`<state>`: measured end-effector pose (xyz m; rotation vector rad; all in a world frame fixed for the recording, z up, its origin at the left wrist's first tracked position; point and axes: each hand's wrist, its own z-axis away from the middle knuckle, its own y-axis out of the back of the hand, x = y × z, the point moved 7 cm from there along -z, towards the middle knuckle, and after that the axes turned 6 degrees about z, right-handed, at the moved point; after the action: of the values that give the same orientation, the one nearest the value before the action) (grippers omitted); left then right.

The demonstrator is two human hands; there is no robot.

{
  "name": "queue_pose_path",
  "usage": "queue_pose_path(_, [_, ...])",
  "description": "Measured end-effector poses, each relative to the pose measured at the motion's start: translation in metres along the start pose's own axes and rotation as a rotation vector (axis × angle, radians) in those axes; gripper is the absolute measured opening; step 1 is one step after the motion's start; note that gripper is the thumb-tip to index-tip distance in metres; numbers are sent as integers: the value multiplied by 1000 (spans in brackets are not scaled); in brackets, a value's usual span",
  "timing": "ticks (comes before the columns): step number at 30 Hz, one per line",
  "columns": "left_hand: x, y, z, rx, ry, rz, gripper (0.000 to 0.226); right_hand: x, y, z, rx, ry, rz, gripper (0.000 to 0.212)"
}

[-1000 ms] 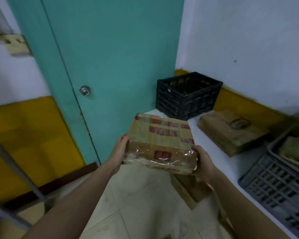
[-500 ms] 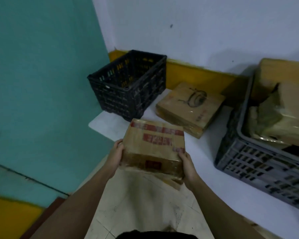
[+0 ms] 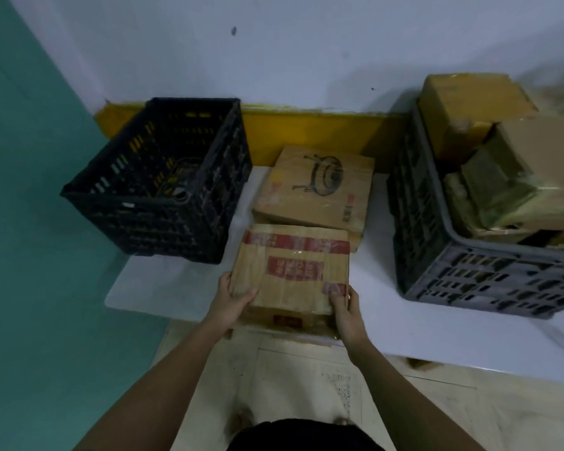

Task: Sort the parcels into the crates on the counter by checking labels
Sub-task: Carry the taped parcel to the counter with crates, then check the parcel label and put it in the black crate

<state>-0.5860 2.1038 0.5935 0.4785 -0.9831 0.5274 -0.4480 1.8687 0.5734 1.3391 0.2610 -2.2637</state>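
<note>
Fingers [image 3: 241,292] of both hands grip the taped parcel [image 3: 293,268]; black crate [image 3: 163,177] left, printed box [image 3: 316,187] touching behind.

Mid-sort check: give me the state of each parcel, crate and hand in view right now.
Red-taped parcel: held at its near corners, over the counter edge.
Left hand: grips the parcel.
Right hand: grips the parcel.
Printed parcel: flat on the counter, between crates.
Black crate: no parcels visible inside.
Grey crate: heaped with parcels.
</note>
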Motion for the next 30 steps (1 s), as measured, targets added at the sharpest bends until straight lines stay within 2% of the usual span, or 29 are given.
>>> queue_pose_path(7, [-10, 9, -37, -188, 80, -17, 88, -4, -5, -4, 136, 56, 49, 44])
queue_pose_path(11, [-8, 10, -44, -186, 40, -19, 88, -7, -8, 4, 191, 46, 22, 37])
queue_pose_path(17, [-7, 15, -45, -171, 16, -16, 74, -3, -9, 24, 252, -49, -49, 45])
queue_pose_path(21, [-13, 29, -41, -194, 91, 123, 65, -2, 13, 28, 345, -133, -56, 56])
queue_pose_path(23, [-17, 31, -36, -214, 151, 234, 53, 0, 16, 30, 250, -180, -63, 57])
queue_pose_path(26, [-18, 25, -25, -240, 215, 337, 42, -6, 6, 33, 49, -170, -210, 51])
queue_pose_path(28, [-16, 19, -16, -270, 259, 354, 45, -16, 9, 36, 74, -125, -254, 46])
queue_pose_path(30, [-10, 14, -11, -289, 221, 260, 51, -27, 17, 41, 155, -88, -236, 41])
